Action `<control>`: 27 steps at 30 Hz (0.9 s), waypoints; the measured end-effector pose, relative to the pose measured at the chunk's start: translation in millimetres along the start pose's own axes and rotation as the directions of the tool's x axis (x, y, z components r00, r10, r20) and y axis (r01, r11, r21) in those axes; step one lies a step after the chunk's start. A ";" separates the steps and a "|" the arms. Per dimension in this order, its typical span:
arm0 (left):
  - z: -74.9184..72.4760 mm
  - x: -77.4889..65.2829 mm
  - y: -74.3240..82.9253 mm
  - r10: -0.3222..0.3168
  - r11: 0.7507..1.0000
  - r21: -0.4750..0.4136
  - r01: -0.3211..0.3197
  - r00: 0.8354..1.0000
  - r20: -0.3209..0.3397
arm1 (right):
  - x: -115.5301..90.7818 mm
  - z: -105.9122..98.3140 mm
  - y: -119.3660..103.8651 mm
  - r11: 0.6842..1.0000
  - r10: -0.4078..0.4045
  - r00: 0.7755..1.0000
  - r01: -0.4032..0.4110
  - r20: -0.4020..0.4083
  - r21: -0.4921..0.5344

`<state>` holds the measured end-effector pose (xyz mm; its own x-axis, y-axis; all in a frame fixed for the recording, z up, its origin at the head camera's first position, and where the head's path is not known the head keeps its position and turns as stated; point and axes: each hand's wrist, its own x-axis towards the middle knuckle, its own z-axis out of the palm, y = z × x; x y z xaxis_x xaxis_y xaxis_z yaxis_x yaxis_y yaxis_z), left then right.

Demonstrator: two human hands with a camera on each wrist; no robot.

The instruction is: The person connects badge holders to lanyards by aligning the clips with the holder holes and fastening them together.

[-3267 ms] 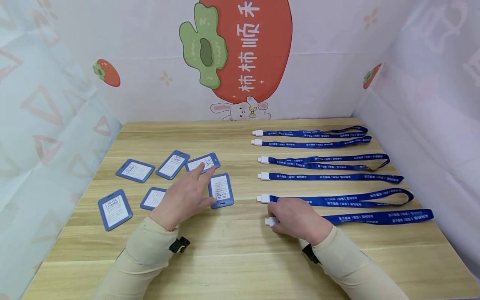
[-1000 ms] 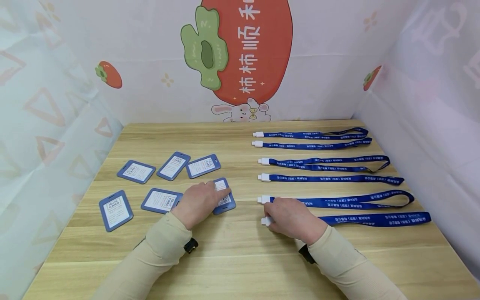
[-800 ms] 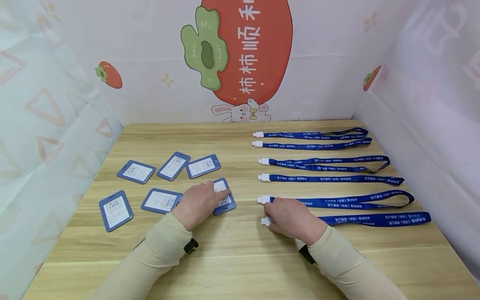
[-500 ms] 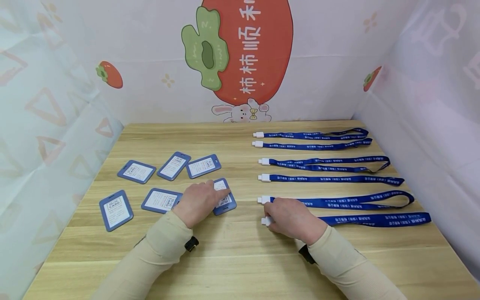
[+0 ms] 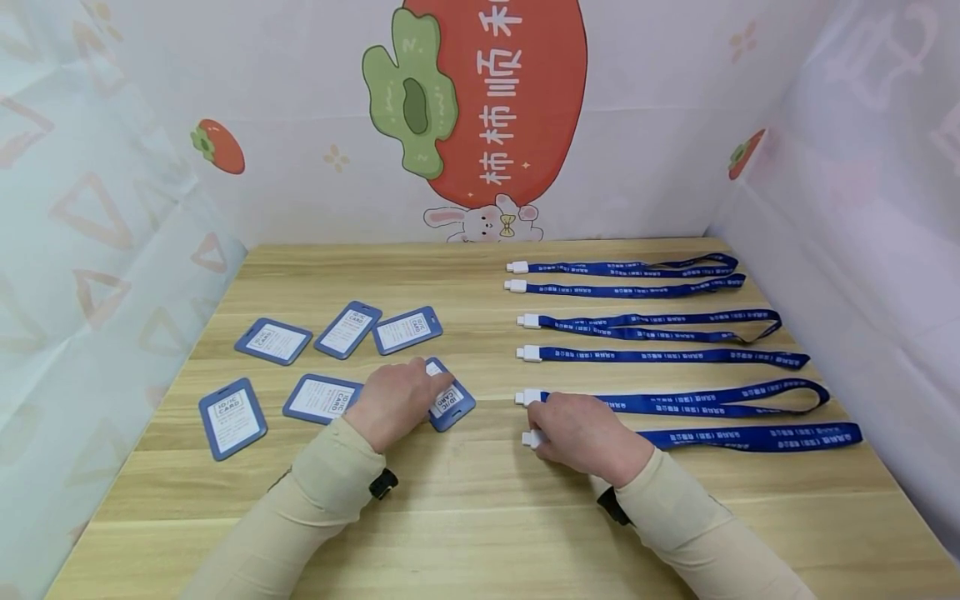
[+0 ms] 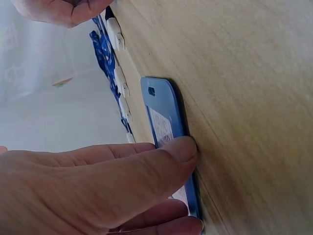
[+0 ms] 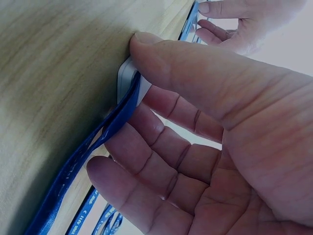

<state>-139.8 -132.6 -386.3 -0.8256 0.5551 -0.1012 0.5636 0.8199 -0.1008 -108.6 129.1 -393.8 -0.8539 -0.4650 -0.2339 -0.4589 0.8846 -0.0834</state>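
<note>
My left hand (image 5: 396, 403) pinches a blue ID card holder (image 5: 453, 403) by its edges. In the left wrist view the thumb (image 6: 182, 149) lies along one long side of that card holder (image 6: 168, 105), whose slotted end points away from the palm. My right hand (image 5: 588, 435) grips the nearest blue lanyard (image 5: 765, 437) at its white clip (image 5: 532, 439). In the right wrist view, thumb and fingers hold the clip (image 7: 126, 81), and the blue strap (image 7: 63, 181) trails down from it. Both hands are low over the table.
Several more card holders (image 5: 232, 418) lie on the left of the wooden table (image 5: 465, 533). Other blue lanyards (image 5: 675, 357) lie in rows on the right, white clips facing left. Printed cloth walls (image 5: 285, 192) stand behind and at both sides.
My left hand has come down and nearer onto the card holder, which has turned a little and slid slightly right. My right hand keeps its lanyard, its clip shifted slightly left.
</note>
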 end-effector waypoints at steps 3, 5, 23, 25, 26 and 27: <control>-0.9 2.1 0.3 -0.018 1.000 -0.017 0.018 0.999 0.026 | -0.5 -0.5 -0.6 1.000 0.001 1.000 -0.001 0.000 0.003; -1.2 3.4 0.1 -0.022 0.999 -0.024 0.023 0.999 0.040 | -0.8 -0.7 -0.8 1.000 0.000 1.000 0.000 -0.003 0.005; -2.4 5.7 0.2 -0.078 0.986 -0.131 0.099 0.985 0.156 | -1.7 -1.6 -1.8 1.000 0.006 1.000 -0.006 0.003 0.016; -1.8 6.0 0.2 -0.089 0.983 -0.144 0.113 0.983 0.162 | -1.8 -1.5 -1.8 1.000 0.002 1.000 -0.002 0.000 0.015; -1.6 6.2 0.0 -0.095 0.981 -0.150 0.121 0.982 0.166 | -1.8 -1.4 -1.9 1.000 0.000 1.000 0.000 -0.001 0.015; -1.4 6.3 -0.1 -0.100 0.980 -0.153 0.127 0.980 0.170 | -1.8 -1.3 -1.9 1.000 -0.002 1.000 0.002 -0.003 0.014</control>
<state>-145.1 -129.0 -385.6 -0.8613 0.4383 -0.2570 0.4437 0.8953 0.0402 -106.5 128.3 -392.0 -0.8536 -0.4667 -0.2312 -0.4571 0.8841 -0.0970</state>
